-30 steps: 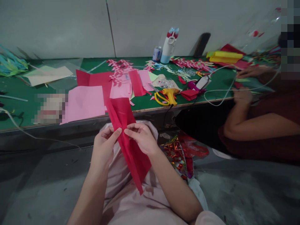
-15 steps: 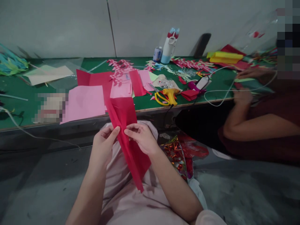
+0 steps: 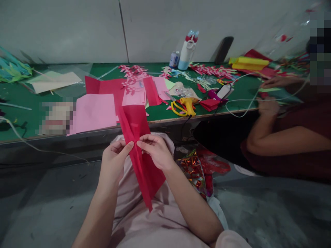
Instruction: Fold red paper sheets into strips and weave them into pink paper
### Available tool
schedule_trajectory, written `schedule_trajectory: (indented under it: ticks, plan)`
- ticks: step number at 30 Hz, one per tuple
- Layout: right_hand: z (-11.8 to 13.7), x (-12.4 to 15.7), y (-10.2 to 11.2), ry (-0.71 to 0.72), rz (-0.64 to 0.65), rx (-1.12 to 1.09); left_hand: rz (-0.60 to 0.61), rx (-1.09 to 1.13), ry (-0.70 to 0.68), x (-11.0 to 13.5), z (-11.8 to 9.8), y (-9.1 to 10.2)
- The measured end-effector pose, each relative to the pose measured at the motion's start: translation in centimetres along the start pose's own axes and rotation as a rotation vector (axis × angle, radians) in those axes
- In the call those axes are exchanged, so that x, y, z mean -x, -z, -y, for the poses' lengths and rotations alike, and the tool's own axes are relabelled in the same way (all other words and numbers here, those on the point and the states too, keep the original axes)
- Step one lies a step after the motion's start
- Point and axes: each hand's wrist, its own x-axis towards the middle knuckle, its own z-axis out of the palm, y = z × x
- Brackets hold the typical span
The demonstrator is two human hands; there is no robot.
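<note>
Head view: from where I stand, the left hand (image 3: 115, 155) pinches a folded sheet of red paper (image 3: 148, 165) between thumb and fingers, and the right hand (image 3: 157, 151) pinches it just beside, the two thumbs close together over a crease. The sheet hangs slanted above the person's lap, its far end reaching up to the near edge of the green table (image 3: 243, 91); whether it touches there, I can't tell. Pink paper (image 3: 95, 112) lies to the left of it, on the table's near side. To the right sit a yellow glue gun (image 3: 190, 104) and, beside it, a yellow-handled pair of scissors (image 3: 176, 111). At the far side, a can (image 3: 174, 60) stands next to a white bottle (image 3: 186, 53). Farther right, another person's arm (image 3: 281, 137) reaches to the table.
</note>
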Motion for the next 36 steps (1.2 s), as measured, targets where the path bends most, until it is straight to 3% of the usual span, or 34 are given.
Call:
schedule_trajectory:
  ticks: [9, 15, 24, 36]
  plan:
    - [-0.12, 0.16, -0.1, 0.032, 0.018, -0.085, -0.005, 0.044, 0.028, 0.24, -0.27, -0.18]
    - [-0.13, 0.22, 0.34, -0.065, 0.072, -0.03, -0.006, 0.033, 0.018, 0.15, -0.4, -0.16]
    - [-0.56, 0.29, 0.07, -0.029, 0.015, -0.091, -0.013, 0.041, 0.027, 0.16, -0.2, -0.04]
    - [-0.65, 0.14, 0.77, -0.092, 0.1, -0.03, -0.027, 0.008, -0.005, -0.11, -0.21, -0.12]
